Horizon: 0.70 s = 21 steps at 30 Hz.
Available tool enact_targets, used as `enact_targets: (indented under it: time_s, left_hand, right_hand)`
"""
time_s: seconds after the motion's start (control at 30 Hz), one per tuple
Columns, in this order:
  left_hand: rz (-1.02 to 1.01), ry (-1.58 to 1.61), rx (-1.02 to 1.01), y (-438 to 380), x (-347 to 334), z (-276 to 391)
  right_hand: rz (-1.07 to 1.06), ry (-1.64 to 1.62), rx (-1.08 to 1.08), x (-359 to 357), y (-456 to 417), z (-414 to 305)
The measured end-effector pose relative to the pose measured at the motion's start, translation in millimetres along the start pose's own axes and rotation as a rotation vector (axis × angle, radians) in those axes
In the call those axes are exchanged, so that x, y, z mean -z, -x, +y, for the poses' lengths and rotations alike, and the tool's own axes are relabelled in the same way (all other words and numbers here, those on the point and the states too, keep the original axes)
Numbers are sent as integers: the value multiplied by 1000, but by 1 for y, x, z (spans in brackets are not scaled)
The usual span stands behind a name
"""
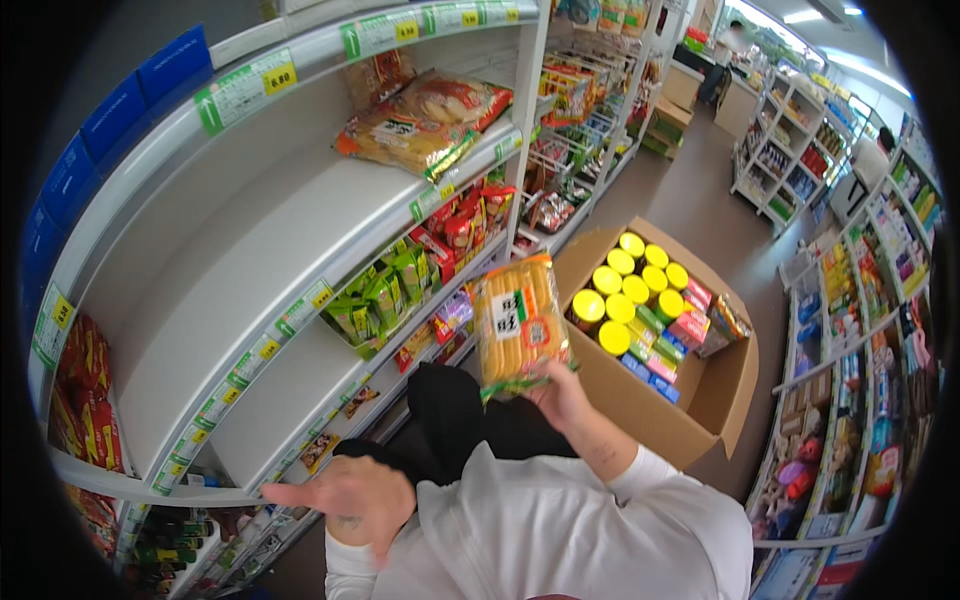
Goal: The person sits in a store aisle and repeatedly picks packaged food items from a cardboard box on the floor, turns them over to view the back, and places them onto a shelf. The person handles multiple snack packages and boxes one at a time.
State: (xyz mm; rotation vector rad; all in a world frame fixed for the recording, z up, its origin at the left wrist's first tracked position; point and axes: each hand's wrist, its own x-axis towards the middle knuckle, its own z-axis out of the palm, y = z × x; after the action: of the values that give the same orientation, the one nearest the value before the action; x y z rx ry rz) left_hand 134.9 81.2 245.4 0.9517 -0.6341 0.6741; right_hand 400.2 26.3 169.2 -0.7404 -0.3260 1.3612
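Observation:
My right hand grips the lower end of a clear plastic packet of finger-shaped biscuits or pastries, which bears writing and is held up above my knees. My left hand holds nothing; its fingers are spread, beside the shelf edge at the lower left. Similar packets lie on the upper shelf at its far end. Right of the held packet stands an opened cardboard box with several yellow-lidded jars, small coloured cartons and a shiny packet in it.
White shelves with price tags curve along the left. Lower down are green packets and red packets; more red packets lie far left. Stocked shelves line the right. Two people are in the background, one near a counter.

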Motion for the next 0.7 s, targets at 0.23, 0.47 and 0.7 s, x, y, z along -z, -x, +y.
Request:
enact_targets:
  time_s: [0.23,0.47,0.7]
  left_hand:
    - [977,-1048,731,134,64,-75]
    - [1216,-1904,1020,286,19,-85]
    - [1297,-1997,932,284,29,-94]
  right_hand:
    - [88,-60,139,24,-19,-41]
    - [-35,51,388,-50,-47,-116]
    - [-214,157,246,-125,-182,-172]
